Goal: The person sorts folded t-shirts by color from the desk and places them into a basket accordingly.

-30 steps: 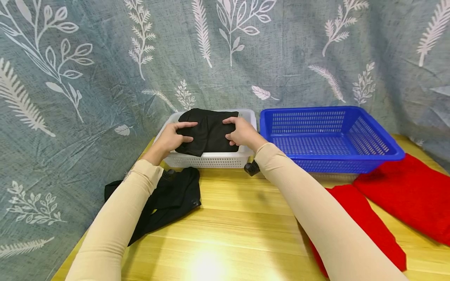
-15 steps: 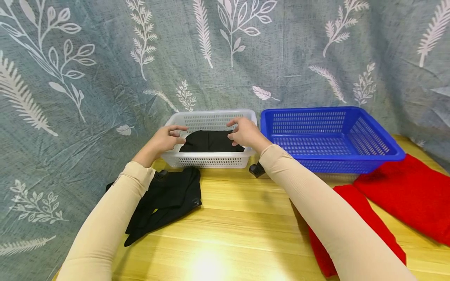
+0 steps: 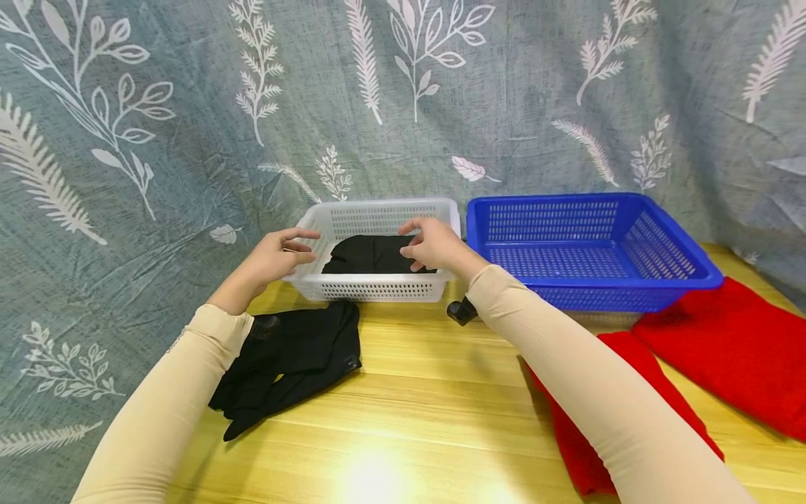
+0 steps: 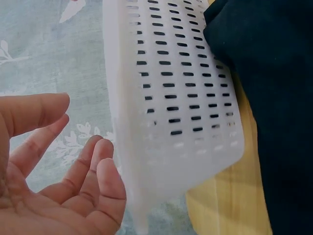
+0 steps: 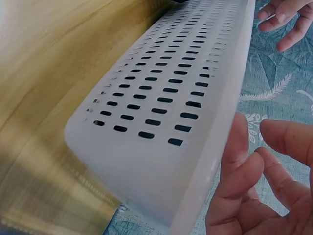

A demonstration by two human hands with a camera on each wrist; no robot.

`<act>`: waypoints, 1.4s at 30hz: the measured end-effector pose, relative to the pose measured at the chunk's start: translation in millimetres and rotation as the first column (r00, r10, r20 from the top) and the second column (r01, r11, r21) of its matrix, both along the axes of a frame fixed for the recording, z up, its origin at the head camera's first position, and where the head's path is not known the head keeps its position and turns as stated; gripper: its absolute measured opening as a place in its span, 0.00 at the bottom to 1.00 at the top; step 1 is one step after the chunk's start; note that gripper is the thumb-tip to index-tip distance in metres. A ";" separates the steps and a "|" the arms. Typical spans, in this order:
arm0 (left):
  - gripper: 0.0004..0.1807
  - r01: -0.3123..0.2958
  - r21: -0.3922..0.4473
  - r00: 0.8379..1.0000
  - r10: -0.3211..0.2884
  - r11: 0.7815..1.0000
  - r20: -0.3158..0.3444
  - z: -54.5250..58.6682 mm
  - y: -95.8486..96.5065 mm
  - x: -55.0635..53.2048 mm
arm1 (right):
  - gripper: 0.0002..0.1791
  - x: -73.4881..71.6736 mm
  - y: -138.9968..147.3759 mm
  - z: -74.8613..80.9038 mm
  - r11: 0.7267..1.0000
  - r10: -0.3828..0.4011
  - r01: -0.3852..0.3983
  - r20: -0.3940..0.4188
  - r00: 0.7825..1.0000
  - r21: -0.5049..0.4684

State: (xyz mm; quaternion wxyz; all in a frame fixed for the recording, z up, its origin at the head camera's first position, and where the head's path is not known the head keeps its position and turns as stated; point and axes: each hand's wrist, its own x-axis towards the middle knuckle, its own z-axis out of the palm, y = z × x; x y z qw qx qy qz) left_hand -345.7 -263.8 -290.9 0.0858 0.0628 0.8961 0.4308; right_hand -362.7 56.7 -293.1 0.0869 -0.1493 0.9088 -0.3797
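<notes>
Folded black cloth (image 3: 371,253) lies at the bottom of the white perforated basket (image 3: 378,288). My left hand (image 3: 275,257) is at the basket's left rim, its fingers loosely bent with nothing between them, as the left wrist view also shows. Over the right part of the basket my right hand (image 3: 436,246) hovers, fingers relaxed and holding nothing. In the right wrist view its fingers (image 5: 239,183) are beside the basket's rim. On the table below my left wrist lies a crumpled black garment (image 3: 308,350), partly covered by the sleeve.
A blue perforated basket (image 3: 592,283) stands to the right of the white one. Two red cloths lie on the right: one red cloth (image 3: 737,350) near the blue basket, another red cloth (image 3: 576,441) partly under my right forearm. A patterned curtain (image 3: 403,154) hangs behind.
The black cloth was at rim height between both hands; it now lies down inside the white basket, let go. My left hand has drawn back left and the right hand stays near the basket's right side.
</notes>
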 end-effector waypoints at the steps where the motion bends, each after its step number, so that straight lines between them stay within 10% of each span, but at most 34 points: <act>1: 0.30 -0.001 -0.005 1.000 0.001 1.000 -0.007 1.3 -2.0 1.9 | 0.26 0.5 0.8 -0.2 1.000 0.001 -0.001 -0.001 1.000 0.000; 27: 0.25 0.066 -0.045 0.992 -0.070 0.997 -0.108 -16.6 -47.7 61.0 | 0.23 32.8 -3.7 -9.9 0.981 0.179 -0.181 -0.036 0.983 -0.065; 42: 0.28 0.038 -0.214 0.985 -0.074 0.976 -0.158 -36.4 -85.2 113.3 | 0.27 63.4 -31.7 -15.5 0.930 0.365 -0.366 0.052 0.930 0.019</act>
